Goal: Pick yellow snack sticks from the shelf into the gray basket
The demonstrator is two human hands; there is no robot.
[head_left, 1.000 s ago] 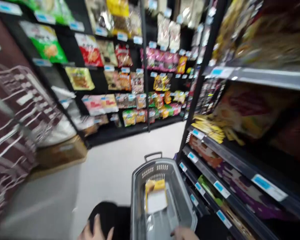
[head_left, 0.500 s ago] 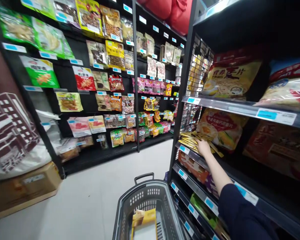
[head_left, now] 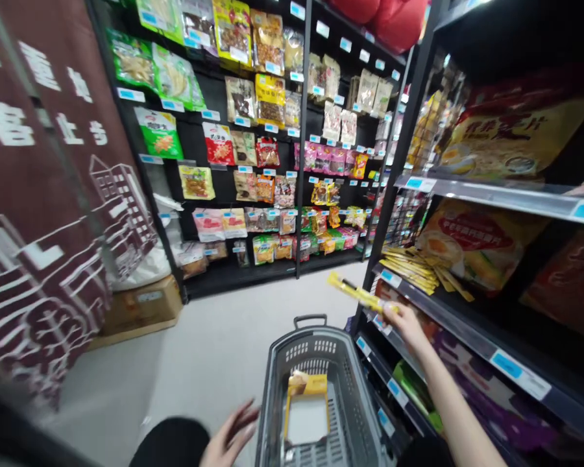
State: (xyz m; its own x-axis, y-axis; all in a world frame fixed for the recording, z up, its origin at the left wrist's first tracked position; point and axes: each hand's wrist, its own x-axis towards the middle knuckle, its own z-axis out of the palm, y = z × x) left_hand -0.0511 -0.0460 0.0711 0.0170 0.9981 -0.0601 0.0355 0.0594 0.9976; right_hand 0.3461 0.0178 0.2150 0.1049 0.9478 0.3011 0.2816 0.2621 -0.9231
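A slim yellow stick packet (head_left: 356,293) is pinched in my right hand (head_left: 403,322), above the far right side of a grey shopping basket (head_left: 271,383). Beyond that hand, on the shelf, lies a loose pile of similar yellow stick packets (head_left: 411,269). Inside the basket rests a yellow box (head_left: 307,412) with a large pale opening or panel facing up. My left hand (head_left: 231,433) hovers just left of the basket's rim, fingers apart and holding nothing.
Close on the right stands a black shelf unit (head_left: 457,318) with large cereal bags (head_left: 477,243). Bagged snacks hang on a black wall rack (head_left: 214,272) ahead. To the left are a brown printed curtain (head_left: 53,194) and a cardboard box (head_left: 141,305) on the floor.
My right hand has come away from the pile with a yellow stick packet, moving down toward the basket. My left hand has entered the view. The camera has turned left.
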